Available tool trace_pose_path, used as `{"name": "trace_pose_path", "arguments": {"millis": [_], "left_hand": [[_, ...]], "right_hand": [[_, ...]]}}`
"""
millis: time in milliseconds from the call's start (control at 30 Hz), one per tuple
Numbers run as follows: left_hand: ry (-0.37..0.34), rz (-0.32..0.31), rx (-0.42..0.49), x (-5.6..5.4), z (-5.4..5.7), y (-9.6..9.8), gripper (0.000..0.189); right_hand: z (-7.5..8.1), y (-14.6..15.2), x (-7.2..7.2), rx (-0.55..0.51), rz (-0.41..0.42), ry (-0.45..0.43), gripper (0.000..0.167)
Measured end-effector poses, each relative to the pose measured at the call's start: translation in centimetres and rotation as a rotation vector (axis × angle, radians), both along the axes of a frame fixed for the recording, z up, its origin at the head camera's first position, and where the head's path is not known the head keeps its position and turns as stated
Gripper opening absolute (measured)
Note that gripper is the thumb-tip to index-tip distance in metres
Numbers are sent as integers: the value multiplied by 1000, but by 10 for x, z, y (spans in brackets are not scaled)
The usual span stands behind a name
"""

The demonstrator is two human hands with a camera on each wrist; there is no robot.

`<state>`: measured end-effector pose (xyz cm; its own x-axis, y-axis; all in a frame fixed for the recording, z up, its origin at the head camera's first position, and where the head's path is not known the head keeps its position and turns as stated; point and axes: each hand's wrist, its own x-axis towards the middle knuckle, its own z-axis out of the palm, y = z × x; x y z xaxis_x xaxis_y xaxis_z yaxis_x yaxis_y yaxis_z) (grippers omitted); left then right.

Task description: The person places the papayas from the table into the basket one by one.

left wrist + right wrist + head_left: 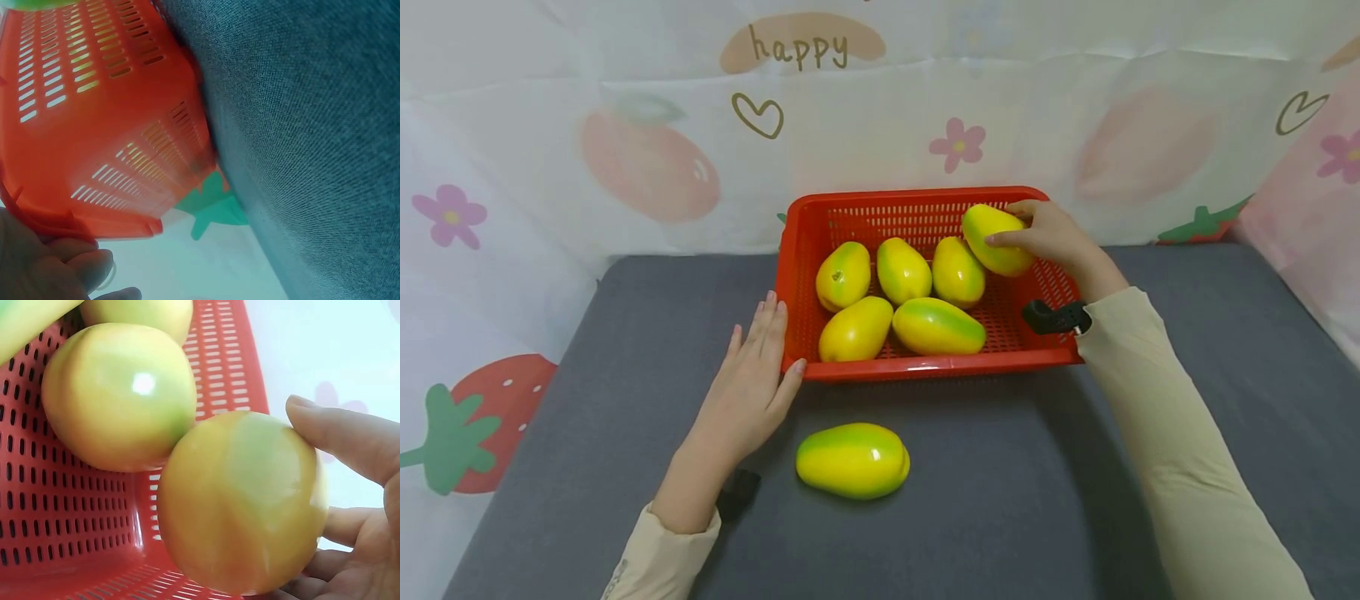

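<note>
A red plastic basket [940, 364] with slotted walls holds several yellow-green mangoes, among them one mango [938, 326] lying on its side at the front. In the basket's back right corner, my right hand [1052, 237] grips another mango [994, 240] between thumb and fingers. The right wrist view shows this held mango [244, 503] raised beside a neighbouring mango [119, 397]. With fingers extended, my left hand [748, 379] rests against the basket's left side. Its fingertips [90, 265] touch the rim in the left wrist view. A single mango [853, 461] lies on the table in front of the basket.
The table is covered with dark grey cloth [970, 500]. Behind it hangs a pale printed curtain [880, 108] with fruit, flowers and the word "happy". A black strap [1052, 317] sits at my right wrist, over the basket's right side.
</note>
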<state>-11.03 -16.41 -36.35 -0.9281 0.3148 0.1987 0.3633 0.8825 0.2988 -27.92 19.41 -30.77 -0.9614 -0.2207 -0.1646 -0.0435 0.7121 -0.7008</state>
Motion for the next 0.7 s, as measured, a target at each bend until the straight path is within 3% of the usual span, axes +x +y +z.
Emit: {"name": "trace_pose_path", "arguments": {"millis": [700], "left_hand": [[10, 2, 5, 1, 0, 1, 71]], "right_hand": [[1, 1, 1, 24, -28, 6, 63]]}}
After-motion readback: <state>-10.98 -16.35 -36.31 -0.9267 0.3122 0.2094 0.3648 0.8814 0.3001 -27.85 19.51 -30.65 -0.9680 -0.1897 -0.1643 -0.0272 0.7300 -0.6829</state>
